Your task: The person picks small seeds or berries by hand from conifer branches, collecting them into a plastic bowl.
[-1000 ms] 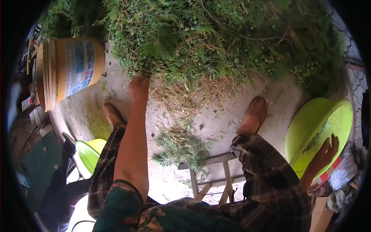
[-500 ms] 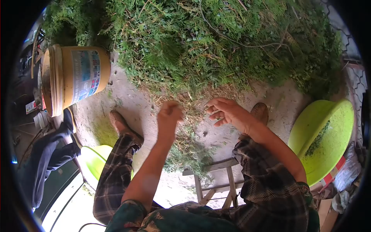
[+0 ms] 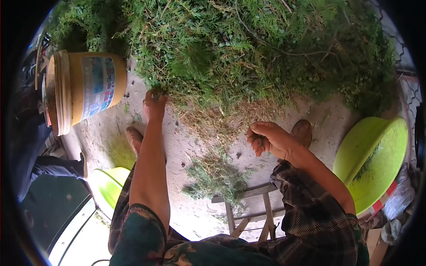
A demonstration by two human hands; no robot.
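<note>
Right now your left hand (image 3: 154, 103) is stretched out at the near edge of the big heap of green cuttings (image 3: 248, 48), arm nearly straight, fingers buried in the foliage so you cannot tell whether they have closed on a sprig. Your right hand (image 3: 268, 138) hovers above the concrete floor (image 3: 195, 133), wrist bent, fingers curled shut around what looks like a small pinch of greenery. Judging by this, you are at the gathering step, pulling a fresh sprig from the heap. The next move calls for a firm pinch and a short pull back toward the small pile of stripped bits (image 3: 215, 175) between your feet, near the lime basin (image 3: 377, 155).
</note>
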